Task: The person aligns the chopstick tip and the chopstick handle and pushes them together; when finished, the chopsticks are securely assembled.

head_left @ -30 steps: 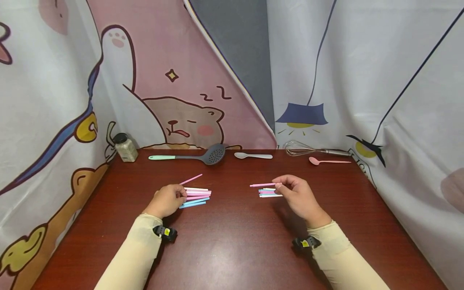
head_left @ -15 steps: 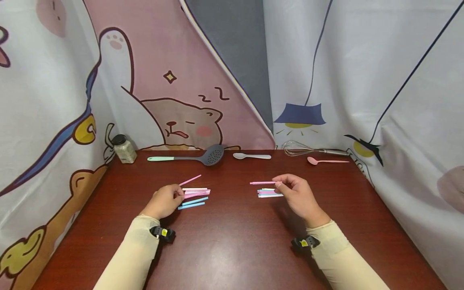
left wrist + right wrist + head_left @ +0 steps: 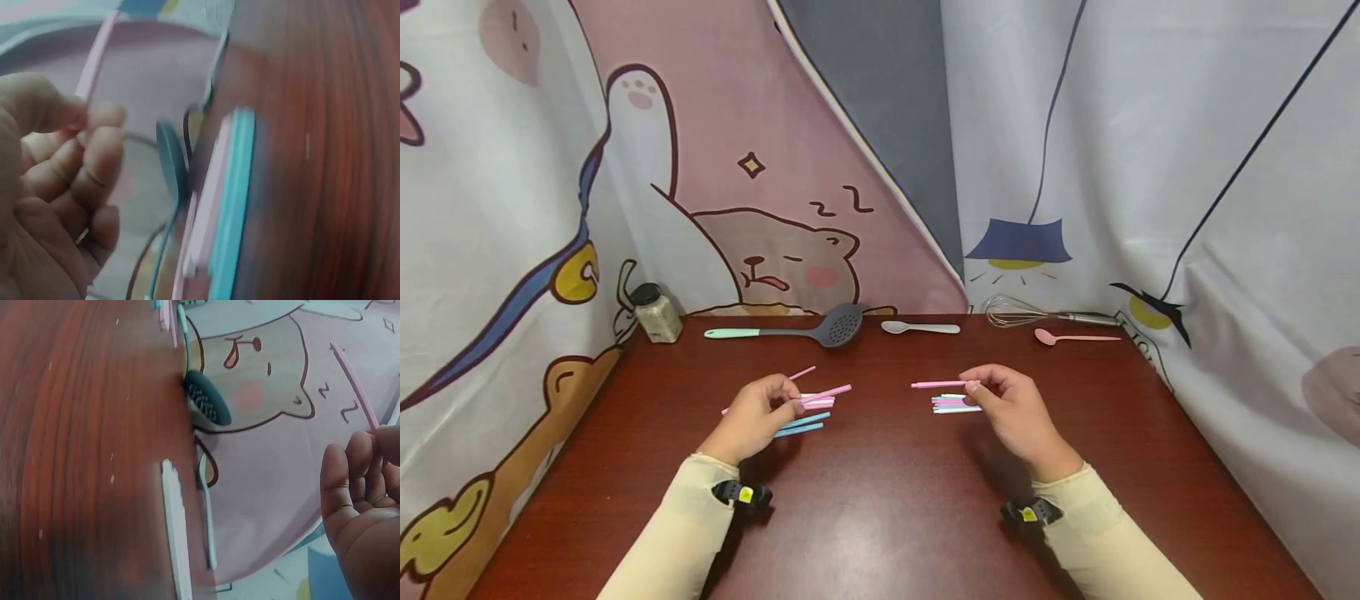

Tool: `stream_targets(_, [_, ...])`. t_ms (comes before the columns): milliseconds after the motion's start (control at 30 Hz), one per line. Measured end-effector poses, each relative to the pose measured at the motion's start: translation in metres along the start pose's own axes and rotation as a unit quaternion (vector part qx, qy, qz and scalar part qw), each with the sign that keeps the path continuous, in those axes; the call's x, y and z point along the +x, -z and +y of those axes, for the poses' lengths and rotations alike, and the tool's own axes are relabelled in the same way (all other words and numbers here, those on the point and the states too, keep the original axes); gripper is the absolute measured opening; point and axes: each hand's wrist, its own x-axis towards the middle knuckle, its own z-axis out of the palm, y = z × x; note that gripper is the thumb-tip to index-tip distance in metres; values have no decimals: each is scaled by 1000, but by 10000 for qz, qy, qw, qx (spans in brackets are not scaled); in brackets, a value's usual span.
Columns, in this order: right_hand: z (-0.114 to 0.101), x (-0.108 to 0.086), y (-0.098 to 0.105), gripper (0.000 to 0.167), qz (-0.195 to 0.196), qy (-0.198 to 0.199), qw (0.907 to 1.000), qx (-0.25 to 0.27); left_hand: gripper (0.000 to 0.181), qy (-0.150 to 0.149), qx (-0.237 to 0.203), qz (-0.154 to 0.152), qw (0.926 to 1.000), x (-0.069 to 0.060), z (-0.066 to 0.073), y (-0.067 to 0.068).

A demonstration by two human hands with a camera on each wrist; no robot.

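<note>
My left hand (image 3: 751, 423) pinches a thin pink stick (image 3: 835, 392) between thumb and fingertips, raised over a loose pile. That pile holds pink and white sticks (image 3: 822, 403) and blue sticks (image 3: 802, 428) lying on the table. Another pink stick (image 3: 805, 372) pokes out behind the left fingers. In the left wrist view, the held stick points up from the fingertips. My right hand (image 3: 1021, 417) pinches a second pink stick (image 3: 936, 385), its narrower tip pointing left. Below it lies a small bundle of white, pink and blue sticks (image 3: 950, 405), partly hidden by the right fingers.
Along the back edge of the brown table (image 3: 865, 500) lie a slotted skimmer (image 3: 838, 326), a grey spoon (image 3: 921, 327), a whisk (image 3: 1018, 312) and a pink spoon (image 3: 1075, 337). A black-lidded jar (image 3: 657, 315) stands at back left. Printed cloth (image 3: 895, 250) hangs behind.
My left hand has picked a pink stick out of the left pile and lifted it, moving slightly right. My right hand holds its pink stick in nearly the same place.
</note>
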Motion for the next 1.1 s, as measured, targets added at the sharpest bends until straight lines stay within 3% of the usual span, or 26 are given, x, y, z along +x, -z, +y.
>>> stream_targets(167, [-11, -6, -7, 12, 7, 234, 9997, 97, 9, -196, -981, 12, 9950, -4, 25, -13])
stream_targets(300, [-18, -11, -13, 11, -31, 402, 9989, 218, 10, -388, -1412, 50, 9892, -7, 38, -22])
stream_targets(533, [-22, -16, -19, 10, -69, 570, 9980, 268, 14, -710, -1378, 109, 9879, -12, 48, -30])
stream_targets(1100, [-26, -18, -22, 9, -1, 769, 9968, 204, 13, -860, -1442, 149, 9857, -15, 56, -29])
